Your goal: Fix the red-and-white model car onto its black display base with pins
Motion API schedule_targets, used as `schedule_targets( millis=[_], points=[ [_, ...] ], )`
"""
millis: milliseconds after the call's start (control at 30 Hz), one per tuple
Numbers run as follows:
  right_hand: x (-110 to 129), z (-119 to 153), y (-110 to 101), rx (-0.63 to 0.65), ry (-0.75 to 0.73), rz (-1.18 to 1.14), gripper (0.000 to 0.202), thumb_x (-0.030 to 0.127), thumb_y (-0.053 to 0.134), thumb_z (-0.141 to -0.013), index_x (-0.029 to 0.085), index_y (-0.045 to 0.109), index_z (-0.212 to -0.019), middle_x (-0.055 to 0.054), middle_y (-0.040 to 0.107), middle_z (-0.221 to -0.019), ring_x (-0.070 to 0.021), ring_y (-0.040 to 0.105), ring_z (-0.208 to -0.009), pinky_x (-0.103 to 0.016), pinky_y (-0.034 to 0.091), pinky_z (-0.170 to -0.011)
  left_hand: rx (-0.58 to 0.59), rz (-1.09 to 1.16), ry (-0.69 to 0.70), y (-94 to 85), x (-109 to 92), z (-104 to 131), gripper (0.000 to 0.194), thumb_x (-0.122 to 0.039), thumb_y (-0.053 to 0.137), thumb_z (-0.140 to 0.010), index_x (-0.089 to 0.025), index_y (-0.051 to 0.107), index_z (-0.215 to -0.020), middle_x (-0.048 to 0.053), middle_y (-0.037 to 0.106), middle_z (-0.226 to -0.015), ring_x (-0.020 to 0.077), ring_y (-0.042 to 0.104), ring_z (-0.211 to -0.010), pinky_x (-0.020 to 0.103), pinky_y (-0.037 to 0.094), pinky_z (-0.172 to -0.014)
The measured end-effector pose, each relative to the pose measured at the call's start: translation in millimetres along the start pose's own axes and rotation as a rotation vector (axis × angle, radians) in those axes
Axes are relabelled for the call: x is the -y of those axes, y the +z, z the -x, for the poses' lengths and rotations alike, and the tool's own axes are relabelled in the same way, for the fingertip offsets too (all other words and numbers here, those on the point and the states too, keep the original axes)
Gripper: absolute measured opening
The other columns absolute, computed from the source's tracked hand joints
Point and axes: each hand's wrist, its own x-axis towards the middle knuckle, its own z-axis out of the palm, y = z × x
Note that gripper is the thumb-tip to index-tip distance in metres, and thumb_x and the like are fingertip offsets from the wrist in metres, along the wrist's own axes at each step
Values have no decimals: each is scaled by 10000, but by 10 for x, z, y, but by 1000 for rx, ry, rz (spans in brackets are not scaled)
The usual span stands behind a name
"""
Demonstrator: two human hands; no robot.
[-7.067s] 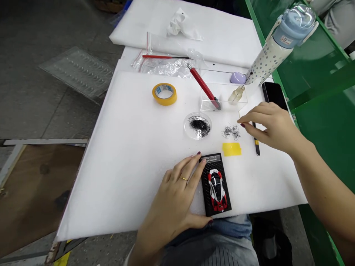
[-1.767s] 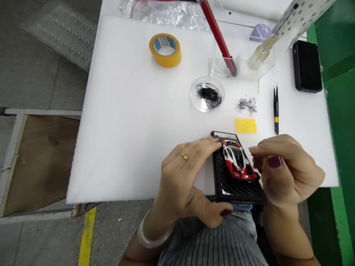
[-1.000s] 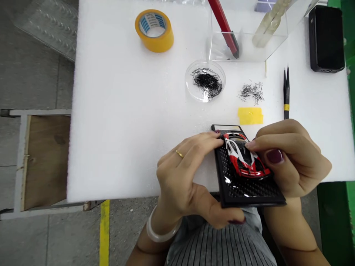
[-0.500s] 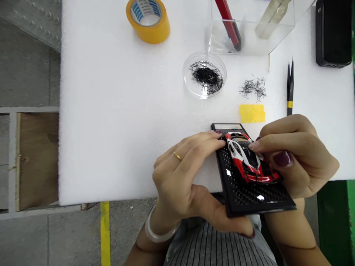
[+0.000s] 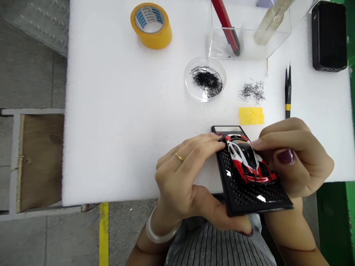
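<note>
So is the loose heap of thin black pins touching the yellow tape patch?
Apart. The head view shows bare white foam between the pin heap and the tape patch.

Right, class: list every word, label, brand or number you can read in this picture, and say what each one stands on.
No text here can be read.
Yellow tape roll: blue print on its inner core, too blurred to read.
Black carbon-pattern display base under the red and white model car: silver nameplate at its far end, too small to read.
Black phone: blank.
</note>
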Motion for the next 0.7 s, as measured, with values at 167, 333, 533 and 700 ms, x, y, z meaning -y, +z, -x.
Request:
schedule_targets(
  millis=[167, 333, 533, 700],
  points=[
    [110, -69, -17, 111, 230, -96, 284, 84, 460, -973, 218, 705, -918, -4, 600, -811, -122, 555, -748, -284, 473, -646, -12, 24, -8, 15, 4, 5, 711, -853, 477, -825, -220, 705, -1055, 57, 775, -1018, 242, 746, -948, 392, 627, -893],
    [167, -98, -31, 176, 389, -224, 255, 179, 479, -1004, 256, 707, -917, 13, 578, -810, -146, 547, -766, -315, 479, -677, -4, 71, -64, 7, -16, 22, 678, -817, 514, -838, -214, 721, -1067, 56, 771, -1037, 245, 735, -986, 385, 605, -934],
    [137, -92, -33, 185, 398, -271, 241, 203, 485, -1019, 243, 696, -910, 25, 584, -817, -133, 544, -783, -313, 469, -706, -2, 82, -47, -4, 8, 41, 715, -830, 535, -813, -205, 723, -1104, 70, 760, -1060, 271, 729, -1000, 420, 603, -939],
    [141, -84, -23, 180, 392, -297, 237, 205, 490, -1024, 223, 701, -918, 28, 595, -820, -113, 550, -793, -292, 459, -714, 42, 64, -77, -19, -5, 44, 710, -829, 543, -809, -226, 710, -1146, 68, 752, -1103, 282, 718, -1025, 444, 593, -960]
  ],
)
